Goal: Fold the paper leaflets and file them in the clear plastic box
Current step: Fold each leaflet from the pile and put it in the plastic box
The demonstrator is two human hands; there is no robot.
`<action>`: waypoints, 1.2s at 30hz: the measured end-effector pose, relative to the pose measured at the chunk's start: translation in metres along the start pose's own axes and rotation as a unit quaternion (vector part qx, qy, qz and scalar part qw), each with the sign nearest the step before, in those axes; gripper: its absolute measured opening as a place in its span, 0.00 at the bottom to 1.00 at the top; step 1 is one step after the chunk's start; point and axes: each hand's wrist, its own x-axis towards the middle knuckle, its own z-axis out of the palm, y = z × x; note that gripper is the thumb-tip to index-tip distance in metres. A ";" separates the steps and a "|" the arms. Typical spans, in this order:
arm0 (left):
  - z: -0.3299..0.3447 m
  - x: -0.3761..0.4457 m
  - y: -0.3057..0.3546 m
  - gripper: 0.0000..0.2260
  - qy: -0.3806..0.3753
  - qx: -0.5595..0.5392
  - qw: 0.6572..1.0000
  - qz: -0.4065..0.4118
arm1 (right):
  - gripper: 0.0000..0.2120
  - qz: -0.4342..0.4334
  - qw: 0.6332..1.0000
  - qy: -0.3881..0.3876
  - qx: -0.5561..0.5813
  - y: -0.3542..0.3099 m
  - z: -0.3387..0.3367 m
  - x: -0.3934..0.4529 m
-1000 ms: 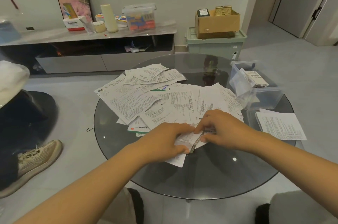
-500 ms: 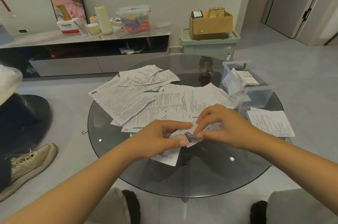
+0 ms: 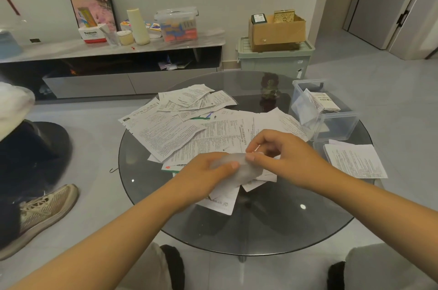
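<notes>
A small paper leaflet point(image 3: 233, 166), blurred by motion, lies at centre frame, just above the near edge of the paper pile, held between both hands. The left hand point(image 3: 208, 171) grips its left end with curled fingers, thumb on top. The right hand point(image 3: 282, 154) pinches its right end between thumb and forefinger, the other fingers loosely curled above. Compared with half a second ago, the leaflet is lifted a little higher off the bench and the dark printed strip then visible between the fingertips no longer shows; the right hand has risen and its fingers arch higher.

Beneath the hands, further folded leaflets point(image 3: 221, 199) rest on the glass. The spread of unfolded leaflets point(image 3: 180, 128) covers the middle of the round glass bench point(image 3: 260, 230), unchanged in arrangement. At right of centre stands the clear plastic box point(image 3: 336, 123), holding a few folded leaflets point(image 3: 326, 101) in its far compartment, contents as before. A single flat sheet point(image 3: 354, 160) lies just below the box, at the bench's right edge.

In the upper frame, a low cabinet point(image 3: 113, 50) carries a framed picture, bottles and a lidded container; a cardboard carton point(image 3: 277, 31) sits on a green bin. At lower left, a shoe point(image 3: 45, 209) rests on the floor.
</notes>
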 end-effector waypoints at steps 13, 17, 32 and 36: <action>-0.005 0.008 -0.014 0.36 0.135 0.267 0.954 0.024 | 0.30 0.074 0.989 -0.040 -0.124 0.009 0.032 0.014; -0.005 0.005 -0.017 0.22 0.097 0.348 0.931 0.060 | 0.32 0.075 0.988 -0.036 -0.130 0.013 0.030 0.011; -0.005 0.000 -0.014 0.12 0.017 0.373 0.921 0.113 | 0.24 -0.045 0.940 -0.141 -0.308 0.016 0.016 0.006; -0.002 0.001 -0.009 0.08 0.064 0.333 0.936 0.094 | 0.04 -0.021 0.961 -0.082 -0.265 0.018 0.017 0.011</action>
